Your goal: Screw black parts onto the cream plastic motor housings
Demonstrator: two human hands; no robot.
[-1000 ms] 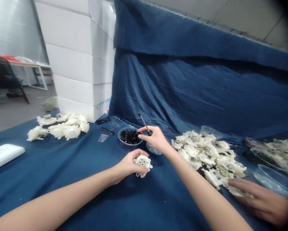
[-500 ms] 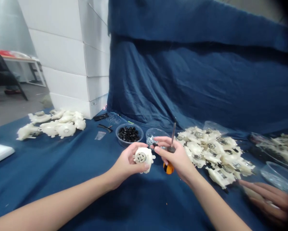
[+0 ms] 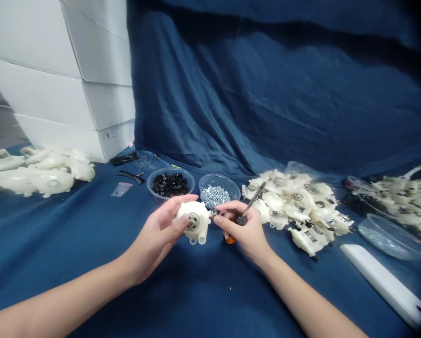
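My left hand (image 3: 159,237) is closed round a cream plastic housing (image 3: 201,216) with a round metal motor end set in its face. The housing's short tube points down toward me. In my right hand (image 3: 247,232) a screwdriver (image 3: 255,198) is tucked, its shaft slanting up to the right and its orange handle showing below the fingers. The thumb and fingertips of that hand also pinch a small black part (image 3: 215,212) against a lug on the housing's right side. Fingers partly hide the small part.
Behind my hands stand a bowl of black parts (image 3: 171,184) and a bowl of small screws (image 3: 217,191). Cream housings are heaped right (image 3: 302,202) and left (image 3: 51,171). A white bar-shaped object (image 3: 379,281) lies at right, near another clear bowl (image 3: 393,239). White boxes (image 3: 87,103) are stacked back left.
The housing has been turned so its tube shows, and the small black part in my right hand has come to its side. The screwdriver tilts further right. Another person's hand has left the right edge.
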